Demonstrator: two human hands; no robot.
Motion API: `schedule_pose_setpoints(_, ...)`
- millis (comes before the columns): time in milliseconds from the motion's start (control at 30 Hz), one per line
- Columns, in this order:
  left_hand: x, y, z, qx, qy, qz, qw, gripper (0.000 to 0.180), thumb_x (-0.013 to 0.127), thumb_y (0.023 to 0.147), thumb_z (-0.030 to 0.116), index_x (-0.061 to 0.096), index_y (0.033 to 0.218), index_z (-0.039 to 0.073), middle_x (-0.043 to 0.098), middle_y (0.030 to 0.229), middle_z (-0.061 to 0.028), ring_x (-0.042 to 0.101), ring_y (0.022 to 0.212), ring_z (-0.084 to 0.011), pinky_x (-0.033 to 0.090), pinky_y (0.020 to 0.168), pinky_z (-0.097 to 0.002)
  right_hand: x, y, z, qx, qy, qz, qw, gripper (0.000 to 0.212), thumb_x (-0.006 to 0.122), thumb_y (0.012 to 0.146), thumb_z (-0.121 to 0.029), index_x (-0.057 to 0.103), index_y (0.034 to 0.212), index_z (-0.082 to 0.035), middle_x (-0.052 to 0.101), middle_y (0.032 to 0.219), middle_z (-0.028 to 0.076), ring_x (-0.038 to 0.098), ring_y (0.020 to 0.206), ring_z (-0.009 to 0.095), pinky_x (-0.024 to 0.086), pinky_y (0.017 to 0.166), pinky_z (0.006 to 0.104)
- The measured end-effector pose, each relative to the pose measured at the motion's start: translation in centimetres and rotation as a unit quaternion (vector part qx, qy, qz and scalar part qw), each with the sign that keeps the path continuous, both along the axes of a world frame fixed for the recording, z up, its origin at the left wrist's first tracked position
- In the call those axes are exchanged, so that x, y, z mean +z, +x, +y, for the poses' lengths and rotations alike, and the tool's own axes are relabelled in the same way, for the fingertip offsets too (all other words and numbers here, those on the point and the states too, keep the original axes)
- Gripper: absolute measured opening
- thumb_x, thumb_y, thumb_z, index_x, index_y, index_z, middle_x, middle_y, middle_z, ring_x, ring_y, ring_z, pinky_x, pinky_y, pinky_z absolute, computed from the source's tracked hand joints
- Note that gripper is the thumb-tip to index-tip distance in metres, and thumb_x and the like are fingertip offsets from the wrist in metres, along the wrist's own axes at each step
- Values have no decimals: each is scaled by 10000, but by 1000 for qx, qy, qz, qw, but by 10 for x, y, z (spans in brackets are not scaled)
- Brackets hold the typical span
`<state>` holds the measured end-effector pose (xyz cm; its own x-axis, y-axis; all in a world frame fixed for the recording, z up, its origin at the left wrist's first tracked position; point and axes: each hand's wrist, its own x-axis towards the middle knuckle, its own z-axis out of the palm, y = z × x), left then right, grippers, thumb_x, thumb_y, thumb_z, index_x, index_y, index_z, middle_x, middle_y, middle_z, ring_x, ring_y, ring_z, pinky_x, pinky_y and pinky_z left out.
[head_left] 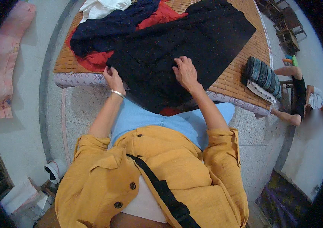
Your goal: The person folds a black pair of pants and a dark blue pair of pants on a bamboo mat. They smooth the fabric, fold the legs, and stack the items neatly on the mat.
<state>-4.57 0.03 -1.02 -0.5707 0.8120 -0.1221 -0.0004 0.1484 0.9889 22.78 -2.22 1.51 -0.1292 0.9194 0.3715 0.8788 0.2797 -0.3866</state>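
Note:
A large black cloth garment (pixel 180 45) lies spread over the near part of the bed and hangs over its front edge onto my lap. At its left corner, my left hand (pixel 114 80) pinches the edge between thumb and fingers. My right hand (pixel 186 72) rests on the middle of the black cloth, fingers apart and slightly bent, holding nothing. Partly under the black cloth, to the left, is a dark navy garment (pixel 100 34), with a red cloth (pixel 96 60) showing beneath it. The exact kind of the black garment cannot be made out.
A brown slatted mat (pixel 228 78) covers the bed. Folded striped cloths (pixel 262 78) are stacked at its right corner. White cloth (pixel 102 9) lies at the far left. Beyond the right side another person (pixel 315 97) sits. A pink cloth (pixel 7 57) hangs on the left wall.

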Motion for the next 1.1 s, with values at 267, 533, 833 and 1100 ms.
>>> schedule_pose_setpoints(267, 10, 14, -53, -171, -77, -233, 954, 306, 609, 816, 142, 515, 1089, 40, 580, 1000, -38, 550, 903, -159, 448, 792, -299, -16, 3, 48, -25, -159, -43, 986, 186, 625, 715, -65, 522, 867, -39, 568, 874, 145, 539, 855, 316, 460, 737, 399)
schedule_pose_setpoints(533, 58, 2, -51, -242, -60, -461, 852, 110, 562, 801, 55, 616, 897, 63, 626, 973, -52, 587, 930, -187, 460, 854, -343, 55, 43, -10, -50, -138, -69, 987, 91, 564, 739, -51, 524, 821, -43, 546, 808, 138, 533, 805, 328, 464, 691, 418)
schedule_pose_setpoints(833, 44, 15, -63, -281, -110, -460, 835, 282, 564, 823, 93, 558, 1101, 53, 597, 1092, -66, 561, 1009, -213, 435, 902, -375, 31, 39, 1, 3, -85, -79, 993, 122, 558, 777, -98, 591, 868, -25, 555, 906, 146, 538, 886, 319, 472, 747, 395)
schedule_pose_setpoints(1100, 34, 5, -70, -228, -249, -274, 900, 294, 653, 793, 211, 550, 1050, 112, 589, 1065, -4, 523, 1006, -169, 359, 909, -382, -22, 53, 42, -147, -57, -125, 980, 196, 578, 807, -166, 573, 909, 2, 527, 963, 167, 512, 946, 339, 461, 789, 404)
